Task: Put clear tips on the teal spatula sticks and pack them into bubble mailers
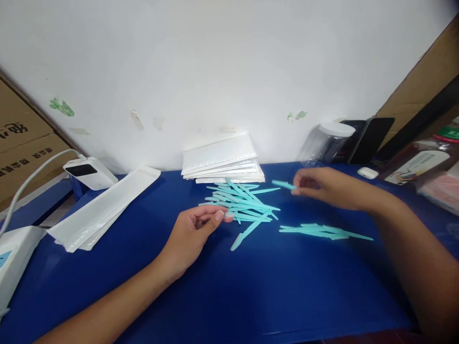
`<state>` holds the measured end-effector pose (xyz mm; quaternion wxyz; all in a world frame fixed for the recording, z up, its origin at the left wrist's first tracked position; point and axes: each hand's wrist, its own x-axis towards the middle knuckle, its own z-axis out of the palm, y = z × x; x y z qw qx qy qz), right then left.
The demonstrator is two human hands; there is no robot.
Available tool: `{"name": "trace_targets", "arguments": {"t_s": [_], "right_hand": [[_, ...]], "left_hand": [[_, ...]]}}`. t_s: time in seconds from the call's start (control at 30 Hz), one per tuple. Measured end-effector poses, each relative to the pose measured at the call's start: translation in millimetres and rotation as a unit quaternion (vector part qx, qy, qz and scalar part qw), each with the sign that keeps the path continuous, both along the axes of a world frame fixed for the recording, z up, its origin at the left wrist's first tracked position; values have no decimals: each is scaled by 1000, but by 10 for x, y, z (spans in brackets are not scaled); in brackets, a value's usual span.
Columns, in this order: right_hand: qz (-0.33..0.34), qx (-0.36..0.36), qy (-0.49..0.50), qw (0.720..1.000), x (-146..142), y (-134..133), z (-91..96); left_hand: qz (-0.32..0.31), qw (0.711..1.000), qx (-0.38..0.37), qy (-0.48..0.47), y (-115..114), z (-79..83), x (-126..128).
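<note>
A loose pile of turquoise eyebrow razors (pixel 247 205) lies in the middle of the blue table. At the pile's left side, my left hand (pixel 195 229) pinches the end of one razor between thumb and fingers; the rest of that razor blends into the pile. My right hand (pixel 319 186) is raised to the right of the pile, its fingers closed on a single eyebrow razor (pixel 282 184) whose end points left. Below that hand, a smaller group of razors (pixel 322 231) lies roughly side by side on the table.
A stack of white packaging bags (pixel 220 157) leans against the wall behind the pile. More white bags (pixel 103 210) lie at left, near a white device with a cable (pixel 91 173). A clear jar (pixel 328 141), phone (pixel 371 141), earbud case (pixel 367 173) and bottle (pixel 418 162) stand at right.
</note>
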<state>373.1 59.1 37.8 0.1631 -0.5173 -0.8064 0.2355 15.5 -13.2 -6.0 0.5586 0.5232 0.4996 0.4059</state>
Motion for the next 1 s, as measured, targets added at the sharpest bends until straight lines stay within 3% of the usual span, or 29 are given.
{"name": "trace_targets", "arguments": {"t_s": [0.07,0.17,0.37,0.77,1.0], "right_hand": [[-27,47,93,994,-140,-57,65],[10,5,199,980,-426,-205,84],[66,-35,237,969,-823,-401,-74],[47,38,209,976,-817,-428,-90],[55,25,210,976,-863,-444,-136]], "left_hand": [[14,1000,11,-1,12,-6,-11],[44,998,34,21,24,-6,-23],[82,994,70,22,38,-20,-19],[78,995,55,11,32,-10,-17],[63,995,72,17,25,-12,-8]]}}
